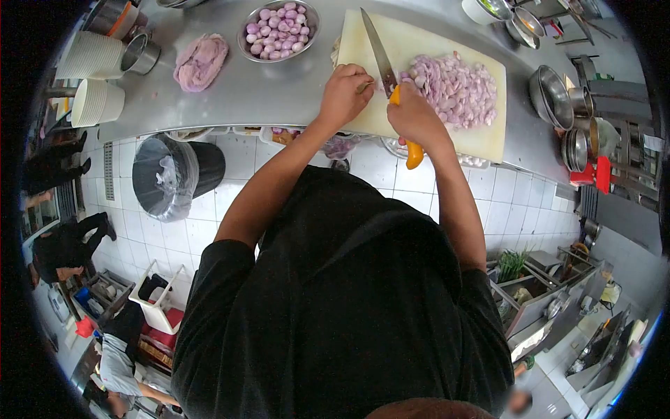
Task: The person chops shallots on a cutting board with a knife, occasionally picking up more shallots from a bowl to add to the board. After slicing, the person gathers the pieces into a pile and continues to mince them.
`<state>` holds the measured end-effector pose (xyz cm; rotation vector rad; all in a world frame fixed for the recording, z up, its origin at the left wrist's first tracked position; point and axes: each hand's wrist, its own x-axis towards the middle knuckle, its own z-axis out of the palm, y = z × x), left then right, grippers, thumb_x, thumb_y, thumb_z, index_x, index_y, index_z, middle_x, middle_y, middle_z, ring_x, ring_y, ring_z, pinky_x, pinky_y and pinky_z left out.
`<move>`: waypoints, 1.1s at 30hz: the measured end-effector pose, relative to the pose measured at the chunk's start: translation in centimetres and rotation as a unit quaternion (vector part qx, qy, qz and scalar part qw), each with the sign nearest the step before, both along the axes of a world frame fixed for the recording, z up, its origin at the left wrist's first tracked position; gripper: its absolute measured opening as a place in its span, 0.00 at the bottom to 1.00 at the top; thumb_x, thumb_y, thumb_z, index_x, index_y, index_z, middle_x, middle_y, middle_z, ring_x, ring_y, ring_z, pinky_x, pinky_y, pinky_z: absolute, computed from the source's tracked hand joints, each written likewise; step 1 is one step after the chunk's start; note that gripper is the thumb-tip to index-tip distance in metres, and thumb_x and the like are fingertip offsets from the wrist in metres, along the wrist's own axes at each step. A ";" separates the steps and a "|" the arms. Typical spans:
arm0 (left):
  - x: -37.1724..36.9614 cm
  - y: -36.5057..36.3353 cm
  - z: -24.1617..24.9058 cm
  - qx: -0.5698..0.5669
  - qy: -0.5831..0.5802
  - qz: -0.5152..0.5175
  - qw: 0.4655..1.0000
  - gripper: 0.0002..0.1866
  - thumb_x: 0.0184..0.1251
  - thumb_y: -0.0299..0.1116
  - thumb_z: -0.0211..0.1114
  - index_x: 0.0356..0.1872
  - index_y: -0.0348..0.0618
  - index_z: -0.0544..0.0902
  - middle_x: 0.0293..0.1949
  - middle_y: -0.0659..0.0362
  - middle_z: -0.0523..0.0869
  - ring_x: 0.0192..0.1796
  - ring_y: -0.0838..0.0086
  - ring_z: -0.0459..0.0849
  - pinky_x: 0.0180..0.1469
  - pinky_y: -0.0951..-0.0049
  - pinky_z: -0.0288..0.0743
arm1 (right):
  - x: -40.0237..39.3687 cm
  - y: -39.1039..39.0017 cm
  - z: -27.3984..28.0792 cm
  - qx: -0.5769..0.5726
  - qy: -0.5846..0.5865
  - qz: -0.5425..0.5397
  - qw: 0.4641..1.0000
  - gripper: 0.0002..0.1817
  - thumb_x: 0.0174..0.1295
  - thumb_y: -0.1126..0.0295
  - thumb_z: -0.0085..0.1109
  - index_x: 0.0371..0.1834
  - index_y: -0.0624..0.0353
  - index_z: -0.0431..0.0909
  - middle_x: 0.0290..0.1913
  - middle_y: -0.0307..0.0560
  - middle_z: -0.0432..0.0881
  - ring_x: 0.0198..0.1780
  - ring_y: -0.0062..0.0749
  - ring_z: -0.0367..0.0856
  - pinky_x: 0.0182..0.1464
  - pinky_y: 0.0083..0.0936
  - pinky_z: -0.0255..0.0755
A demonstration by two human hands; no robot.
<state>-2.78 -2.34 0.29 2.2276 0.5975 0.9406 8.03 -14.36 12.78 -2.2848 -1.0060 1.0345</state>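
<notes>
My right hand (417, 119) is wrapped round the orange handle of a kitchen knife (380, 52). Its blade points away from me over the left part of a pale cutting board (359, 50). My left hand (347, 96) is at the board's near left edge, fingers curled in a pinch. A small brownish bit shows at its fingertips, too small to name. Right of the blade lies a broad heap of sliced shallots (457, 91). A steel bowl (242, 43) of whole peeled shallots (278, 29) stands to the left of the board.
A crumpled pinkish cloth (201, 63) lies on the steel counter (157, 101). White stacked tubs (98, 103) stand at its left end, metal bowls (551, 96) at its right. Below is a black bin (209, 167) with a clear liner. Other people (122, 366) are off to the left.
</notes>
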 end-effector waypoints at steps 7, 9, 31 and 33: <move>0.1 0.0 -0.1 0.021 0.010 0.003 1.000 0.08 0.56 0.29 0.73 0.38 0.45 0.90 0.41 0.59 0.85 0.46 0.59 0.83 0.50 0.62 0.78 | -0.7 0.2 -1.3 -0.009 -0.024 0.002 1.000 0.16 0.67 0.71 0.50 0.53 0.71 0.65 0.36 0.68 0.83 0.23 0.50 0.86 0.23 0.40 0.80; 0.1 0.0 -0.1 0.019 0.011 0.002 1.000 0.07 0.57 0.30 0.73 0.38 0.45 0.90 0.41 0.59 0.85 0.46 0.59 0.82 0.50 0.62 0.78 | -0.7 0.2 -2.4 0.011 -0.037 0.001 0.999 0.16 0.68 0.72 0.50 0.53 0.72 0.64 0.34 0.68 0.83 0.23 0.50 0.85 0.22 0.39 0.80; 0.7 -0.3 0.3 0.041 0.040 -0.002 0.998 0.07 0.57 0.30 0.73 0.38 0.46 0.91 0.39 0.57 0.84 0.45 0.58 0.81 0.48 0.60 0.77 | 2.2 -0.9 -5.6 0.078 -0.124 -0.002 0.989 0.18 0.67 0.67 0.53 0.53 0.68 0.67 0.36 0.69 0.83 0.37 0.61 0.83 0.41 0.50 0.76; 0.9 -0.5 -0.1 0.032 0.018 -0.004 0.999 0.09 0.56 0.28 0.72 0.39 0.45 0.91 0.39 0.57 0.84 0.45 0.58 0.81 0.48 0.59 0.77 | 2.3 -1.0 -5.6 0.105 -0.125 -0.017 0.986 0.15 0.70 0.65 0.52 0.52 0.64 0.68 0.31 0.59 0.83 0.22 0.43 0.84 0.25 0.37 0.78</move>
